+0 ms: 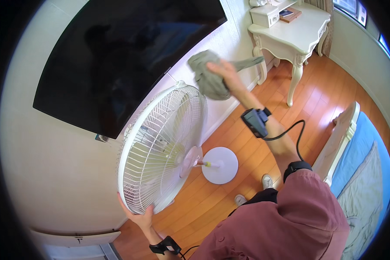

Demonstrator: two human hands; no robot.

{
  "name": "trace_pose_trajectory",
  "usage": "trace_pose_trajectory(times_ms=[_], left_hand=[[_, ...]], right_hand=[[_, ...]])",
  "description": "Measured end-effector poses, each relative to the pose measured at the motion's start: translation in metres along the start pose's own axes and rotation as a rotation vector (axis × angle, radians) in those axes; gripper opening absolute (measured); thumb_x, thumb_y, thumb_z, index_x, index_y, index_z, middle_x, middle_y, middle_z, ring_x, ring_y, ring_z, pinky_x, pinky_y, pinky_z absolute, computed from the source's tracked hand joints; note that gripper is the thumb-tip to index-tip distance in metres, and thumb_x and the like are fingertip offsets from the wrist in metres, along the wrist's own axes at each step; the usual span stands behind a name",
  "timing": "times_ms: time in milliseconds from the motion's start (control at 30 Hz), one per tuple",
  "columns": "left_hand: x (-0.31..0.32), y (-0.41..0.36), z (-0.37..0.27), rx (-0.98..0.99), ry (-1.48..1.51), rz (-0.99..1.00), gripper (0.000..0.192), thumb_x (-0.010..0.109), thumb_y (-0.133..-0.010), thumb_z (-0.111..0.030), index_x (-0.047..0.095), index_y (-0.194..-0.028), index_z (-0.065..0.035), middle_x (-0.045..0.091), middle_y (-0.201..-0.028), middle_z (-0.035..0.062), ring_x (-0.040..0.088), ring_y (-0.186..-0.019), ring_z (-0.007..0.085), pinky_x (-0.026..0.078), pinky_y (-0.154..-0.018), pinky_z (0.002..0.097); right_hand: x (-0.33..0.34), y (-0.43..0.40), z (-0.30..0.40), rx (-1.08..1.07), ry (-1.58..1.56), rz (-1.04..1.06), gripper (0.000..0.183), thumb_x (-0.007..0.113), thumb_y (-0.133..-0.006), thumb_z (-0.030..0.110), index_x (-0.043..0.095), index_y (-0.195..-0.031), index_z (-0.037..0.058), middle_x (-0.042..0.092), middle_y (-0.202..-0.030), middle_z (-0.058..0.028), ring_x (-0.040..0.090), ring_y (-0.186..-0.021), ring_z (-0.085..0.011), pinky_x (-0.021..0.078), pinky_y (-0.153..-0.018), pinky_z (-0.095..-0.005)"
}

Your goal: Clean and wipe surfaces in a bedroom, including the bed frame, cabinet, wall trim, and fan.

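A white pedestal fan (162, 149) stands before me, its wire cage facing me at a slant. My left hand (139, 214) grips the lower left rim of the cage, thumb on one side and fingers on the other. Up near the top of the cage, my right hand (224, 71) holds a bunched grey-green cloth (209, 76), with a loose end trailing to the right. The cloth is slightly blurred and its underside is hidden. Below the cage, the fan's round white base (220, 165) rests on the floor.
Behind the fan, a large dark television (126, 58) hangs on the wall. A cream carved desk (299, 32) stands at the upper right. On the right is a bed (360, 182) with a pale footboard (339, 143). Wood planks (260, 152) cover the floor. A cable (299, 133) loops along my right arm.
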State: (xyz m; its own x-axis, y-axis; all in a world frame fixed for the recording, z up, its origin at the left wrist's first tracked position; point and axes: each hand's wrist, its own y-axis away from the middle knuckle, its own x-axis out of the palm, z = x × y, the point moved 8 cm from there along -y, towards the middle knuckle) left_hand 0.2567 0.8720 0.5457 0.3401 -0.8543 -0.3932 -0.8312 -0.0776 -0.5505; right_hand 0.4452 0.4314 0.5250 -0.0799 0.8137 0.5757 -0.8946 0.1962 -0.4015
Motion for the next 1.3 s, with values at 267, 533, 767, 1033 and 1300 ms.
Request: trace_pose_trajectory(times_ms=[267, 533, 767, 1033, 1300], left_hand=[[-0.010, -0.001, 0.013, -0.031, -0.004, -0.040, 0.105, 0.075, -0.052, -0.018, 0.018, -0.137, 0.0052, 0.036, -0.132, 0.0186, 0.040, -0.119, 0.0273, 0.032, -0.099, 0.0387], [-0.002, 0.002, 0.011, -0.021, -0.036, -0.029, 0.104, 0.073, -0.051, -0.017, 0.018, -0.136, 0.0046, 0.038, -0.130, 0.0174, 0.042, -0.117, 0.0258, 0.035, -0.098, 0.0372], [0.003, 0.006, 0.009, -0.049, -0.015, -0.036, 0.103, 0.075, -0.052, -0.017, 0.019, -0.136, 0.0050, 0.039, -0.129, 0.0170, 0.044, -0.115, 0.0246, 0.036, -0.097, 0.0364], [0.001, 0.004, 0.000, -0.034, 0.018, -0.033, 0.102, 0.077, -0.056, -0.024, 0.020, -0.135, 0.0064, 0.041, -0.127, 0.0185, 0.044, -0.115, 0.0251, 0.038, -0.094, 0.0365], [0.013, 0.002, -0.014, 0.009, 0.017, 0.009, 0.099, 0.074, -0.054, -0.012, 0.023, -0.136, 0.0027, 0.041, -0.128, 0.0185, 0.044, -0.116, 0.0260, 0.036, -0.096, 0.0355]], right_hand=[[-0.013, -0.007, -0.125, 0.314, -0.179, 0.023, 0.042, 0.055, -0.086, 0.030, 0.050, -0.117, 0.0006, 0.057, -0.109, -0.0076, 0.053, -0.099, -0.0143, 0.0417, -0.088, -0.0278], [-0.055, 0.077, -0.286, 0.405, -0.678, -0.172, 0.035, 0.051, -0.088, 0.029, 0.051, -0.112, 0.0043, 0.059, -0.105, -0.0070, 0.057, -0.094, -0.0181, 0.0470, -0.081, -0.0301], [0.049, 0.226, -0.352, 0.821, -1.110, -0.054, 0.030, 0.048, -0.088, 0.026, 0.052, -0.109, 0.0050, 0.057, -0.107, -0.0071, 0.057, -0.093, -0.0207, 0.0471, -0.081, -0.0314], [0.130, 0.314, -0.347, 0.943, -0.499, 0.001, 0.030, 0.048, -0.088, 0.026, 0.052, -0.109, 0.0035, 0.058, -0.105, -0.0071, 0.057, -0.093, -0.0196, 0.0465, -0.083, -0.0309], [0.220, 0.309, -0.190, 0.593, 0.499, 0.641, 0.030, 0.049, -0.087, 0.023, 0.052, -0.108, 0.0017, 0.058, -0.104, -0.0071, 0.057, -0.093, -0.0190, 0.0462, -0.084, -0.0299]])
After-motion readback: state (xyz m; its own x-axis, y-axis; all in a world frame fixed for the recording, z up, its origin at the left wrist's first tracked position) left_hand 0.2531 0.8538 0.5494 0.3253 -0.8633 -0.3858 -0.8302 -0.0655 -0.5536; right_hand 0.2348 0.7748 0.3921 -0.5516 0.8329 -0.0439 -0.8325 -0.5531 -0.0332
